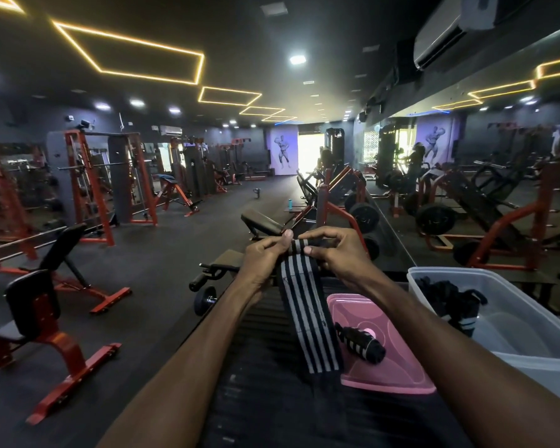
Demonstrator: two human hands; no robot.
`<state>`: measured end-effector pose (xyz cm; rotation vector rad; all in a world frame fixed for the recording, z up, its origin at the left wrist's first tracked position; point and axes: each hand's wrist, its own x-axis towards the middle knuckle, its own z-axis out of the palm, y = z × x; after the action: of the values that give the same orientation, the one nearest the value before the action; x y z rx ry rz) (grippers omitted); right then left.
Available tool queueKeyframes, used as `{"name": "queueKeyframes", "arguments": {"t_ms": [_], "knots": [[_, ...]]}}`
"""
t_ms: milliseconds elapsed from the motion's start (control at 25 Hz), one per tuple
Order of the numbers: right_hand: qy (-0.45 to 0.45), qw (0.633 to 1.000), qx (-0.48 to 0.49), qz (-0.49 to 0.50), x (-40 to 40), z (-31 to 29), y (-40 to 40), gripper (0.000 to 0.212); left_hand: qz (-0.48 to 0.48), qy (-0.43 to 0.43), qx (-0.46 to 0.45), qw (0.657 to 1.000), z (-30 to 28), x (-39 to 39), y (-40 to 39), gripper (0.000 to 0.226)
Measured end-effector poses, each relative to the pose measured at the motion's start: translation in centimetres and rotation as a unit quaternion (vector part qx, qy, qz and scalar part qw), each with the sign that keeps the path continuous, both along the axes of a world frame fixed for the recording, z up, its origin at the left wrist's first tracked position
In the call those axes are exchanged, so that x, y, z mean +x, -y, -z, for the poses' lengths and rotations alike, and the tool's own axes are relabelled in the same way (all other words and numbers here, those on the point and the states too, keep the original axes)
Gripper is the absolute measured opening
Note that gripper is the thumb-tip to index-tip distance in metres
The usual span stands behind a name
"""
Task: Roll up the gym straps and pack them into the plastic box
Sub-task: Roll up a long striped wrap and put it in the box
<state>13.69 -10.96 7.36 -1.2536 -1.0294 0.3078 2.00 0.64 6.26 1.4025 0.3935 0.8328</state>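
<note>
While both arms reach out over a dark ribbed bench pad (272, 367), the left hand (265, 257) and the right hand (333, 250) sit close together, each with its fingers and thumb curled round the far end of a black-and-white striped strap (307, 318). Between the two hands that end is wound into a small tight roll, the left thumb pressing on its left side and the right thumb on its right. From the roll the rest of the strap hangs flat down toward the person and lies along the pad, its loose end touching the near edge of a pink lid (398, 373). On that lid rests a second strap, already rolled (361, 342), black with short white stripes, lying slantwise. Just to the right stands the clear plastic box (514, 321), open at the top, with a tangle of dark straps (450, 295) heaped in its far left corner. Beyond the hands, orange-framed gym machines (88, 176) line the dark floor, and a mirror wall (485, 176) runs along the right.
</note>
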Motion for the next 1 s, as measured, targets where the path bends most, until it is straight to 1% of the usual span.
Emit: {"name": "queueKeyframes", "arguments": {"t_ms": [80,160,200,280,360,440,560,640,760,800,880,960,1000], "knots": [[0.020,1.000,0.011,0.007,-0.2,0.2,-0.1,0.031,-0.020,-0.023,0.012,0.999,-0.3,0.2,0.0,0.018],[0.022,0.999,0.023,0.012,-0.1,0.3,-0.2,0.033,-0.041,-0.022,0.030,0.998,-0.7,0.2,0.1,0.008],[0.016,1.000,0.024,0.008,0.0,0.4,-0.3,0.032,-0.044,-0.016,0.037,0.998,-0.9,0.1,0.2,0.003],[-0.003,1.000,0.005,-0.009,0.1,0.2,-0.2,0.023,-0.038,-0.013,0.060,0.997,-1.0,-0.1,0.2,0.008],[0.006,1.000,-0.028,-0.009,0.4,0.1,-0.2,0.013,-0.022,-0.020,0.078,0.997,-1.1,-0.3,0.2,0.013],[0.019,0.999,-0.028,0.002,0.6,0.0,-0.3,0.016,-0.001,-0.025,0.060,0.998,-1.0,-0.4,0.2,0.014],[0.002,1.000,-0.004,0.013,0.4,0.1,-0.4,0.023,0.029,-0.049,0.005,0.998,-0.7,-0.7,0.6,0.017],[-0.006,1.000,-0.001,0.008,0.2,0.0,-0.2,0.024,0.031,-0.050,0.010,0.998,-0.4,-0.6,0.5,0.023],[-0.037,0.998,-0.030,-0.038,0.3,0.0,-0.1,0.017,0.003,-0.017,0.043,0.999,-0.4,-0.6,0.2,0.016],[-0.036,0.997,-0.050,-0.047,0.3,-0.1,-0.1,0.012,0.000,-0.014,0.052,0.999,-0.5,-0.7,0.2,0.015],[-0.011,0.997,-0.066,-0.029,0.3,-0.2,-0.1,0.010,0.007,-0.010,0.062,0.998,-0.6,-0.8,0.1,0.017],[-0.005,0.999,-0.044,-0.013,0.0,-0.5,0.1,0.015,0.026,-0.005,0.038,0.999,-0.5,-0.8,-0.1,0.018],[-0.006,0.999,-0.031,-0.014,-0.1,-0.5,0.2,0.019,0.039,-0.008,0.015,0.999,-0.5,-0.9,-0.1,0.015]]}}
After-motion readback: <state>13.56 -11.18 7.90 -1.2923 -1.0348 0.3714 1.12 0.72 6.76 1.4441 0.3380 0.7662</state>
